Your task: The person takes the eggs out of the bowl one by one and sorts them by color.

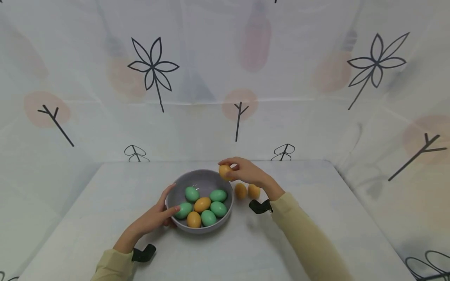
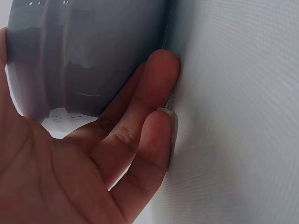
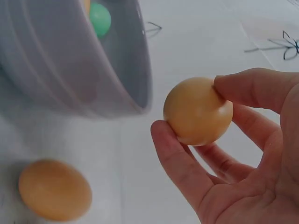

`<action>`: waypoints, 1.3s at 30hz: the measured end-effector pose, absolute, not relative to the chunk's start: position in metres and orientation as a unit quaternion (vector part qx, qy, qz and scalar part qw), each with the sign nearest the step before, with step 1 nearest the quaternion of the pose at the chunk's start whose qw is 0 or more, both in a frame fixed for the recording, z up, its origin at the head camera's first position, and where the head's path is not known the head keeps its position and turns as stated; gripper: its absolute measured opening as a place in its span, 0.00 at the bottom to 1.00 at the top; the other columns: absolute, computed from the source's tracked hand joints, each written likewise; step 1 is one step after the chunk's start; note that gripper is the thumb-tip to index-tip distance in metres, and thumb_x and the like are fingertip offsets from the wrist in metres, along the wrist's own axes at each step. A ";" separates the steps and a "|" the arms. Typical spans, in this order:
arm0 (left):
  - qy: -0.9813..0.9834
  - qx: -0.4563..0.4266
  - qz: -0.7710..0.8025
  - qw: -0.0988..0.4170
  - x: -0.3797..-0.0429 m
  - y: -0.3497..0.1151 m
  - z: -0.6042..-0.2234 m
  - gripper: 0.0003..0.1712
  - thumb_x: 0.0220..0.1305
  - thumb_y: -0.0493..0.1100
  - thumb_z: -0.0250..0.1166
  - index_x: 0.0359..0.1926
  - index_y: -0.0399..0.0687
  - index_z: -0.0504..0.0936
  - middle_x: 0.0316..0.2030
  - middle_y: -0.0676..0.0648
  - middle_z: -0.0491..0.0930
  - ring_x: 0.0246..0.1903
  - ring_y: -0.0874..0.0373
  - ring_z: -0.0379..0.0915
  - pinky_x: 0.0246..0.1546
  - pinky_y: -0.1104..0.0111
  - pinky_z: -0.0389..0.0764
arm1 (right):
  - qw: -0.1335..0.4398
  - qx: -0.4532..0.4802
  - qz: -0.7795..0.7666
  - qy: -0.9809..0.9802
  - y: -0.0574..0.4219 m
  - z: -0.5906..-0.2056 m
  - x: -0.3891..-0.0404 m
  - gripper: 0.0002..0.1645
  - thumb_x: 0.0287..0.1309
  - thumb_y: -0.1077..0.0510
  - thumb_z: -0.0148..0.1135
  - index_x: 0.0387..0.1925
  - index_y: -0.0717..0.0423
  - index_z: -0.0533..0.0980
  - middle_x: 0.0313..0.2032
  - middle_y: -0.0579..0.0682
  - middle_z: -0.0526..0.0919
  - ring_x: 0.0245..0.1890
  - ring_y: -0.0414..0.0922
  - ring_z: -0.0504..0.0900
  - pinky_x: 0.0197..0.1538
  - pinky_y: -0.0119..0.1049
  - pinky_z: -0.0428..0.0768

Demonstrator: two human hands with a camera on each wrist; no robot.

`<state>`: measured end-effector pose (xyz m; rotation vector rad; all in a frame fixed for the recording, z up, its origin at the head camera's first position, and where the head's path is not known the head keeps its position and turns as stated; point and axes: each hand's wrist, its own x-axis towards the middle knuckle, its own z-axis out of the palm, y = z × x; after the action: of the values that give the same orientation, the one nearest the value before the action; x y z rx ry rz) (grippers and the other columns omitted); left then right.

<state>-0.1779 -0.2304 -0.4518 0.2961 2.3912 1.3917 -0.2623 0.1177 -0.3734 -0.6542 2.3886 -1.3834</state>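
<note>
A grey bowl on the table holds several green eggs and two yellow-orange eggs. My left hand grips the bowl's left side, thumb over the rim by a green egg. In the left wrist view its other fingers curl low along the bowl's outer wall, close to the tabletop. Between thumb and fingertips, my right hand pinches another yellow-orange egg, raised at the bowl's far right rim. The right wrist view shows that egg just outside the rim.
Two more yellow-orange eggs lie side by side on the white table, just right of the bowl. Behind the table hangs a pale cloth printed with flowers and twigs. Each wrist carries a dark camera mount.
</note>
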 end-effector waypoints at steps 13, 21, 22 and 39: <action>0.842 0.097 0.499 0.179 -0.176 -0.229 -0.447 0.47 0.72 0.55 0.59 0.79 0.67 0.37 0.64 0.27 0.60 0.35 0.49 0.75 0.37 0.59 0.74 | 0.138 -0.205 -0.521 0.817 0.181 -0.377 -0.267 0.36 0.57 0.65 0.66 0.67 0.51 0.69 0.60 0.59 0.68 0.51 0.55 0.78 0.55 0.48 0.73; 0.841 0.100 0.501 0.178 -0.177 -0.230 -0.450 0.47 0.72 0.54 0.59 0.79 0.66 0.37 0.67 0.27 0.56 0.35 0.49 0.75 0.37 0.59 0.74 | 0.126 -0.166 -0.511 0.834 0.210 -0.391 -0.268 0.40 0.54 0.67 0.69 0.68 0.52 0.68 0.62 0.60 0.66 0.56 0.60 0.74 0.56 0.50 0.72; 0.841 0.101 0.501 0.179 -0.177 -0.231 -0.451 0.47 0.72 0.54 0.59 0.79 0.66 0.37 0.67 0.27 0.56 0.35 0.49 0.74 0.37 0.58 0.74 | 0.125 -0.162 -0.512 0.834 0.213 -0.393 -0.267 0.40 0.53 0.68 0.69 0.68 0.53 0.67 0.62 0.60 0.66 0.56 0.60 0.74 0.56 0.50 0.72; 0.839 0.106 0.504 0.177 -0.177 -0.230 -0.450 0.47 0.72 0.53 0.59 0.78 0.66 0.37 0.63 0.29 0.59 0.31 0.49 0.73 0.35 0.58 0.72 | 0.120 -0.112 -0.472 0.866 0.255 -0.443 -0.252 0.40 0.53 0.61 0.72 0.68 0.56 0.68 0.60 0.60 0.74 0.58 0.57 0.73 0.59 0.56 0.69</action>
<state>-0.1768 -0.2296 -0.4500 0.2996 2.3738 1.4274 -0.2522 0.2549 -0.4425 -0.3265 2.5308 -1.3786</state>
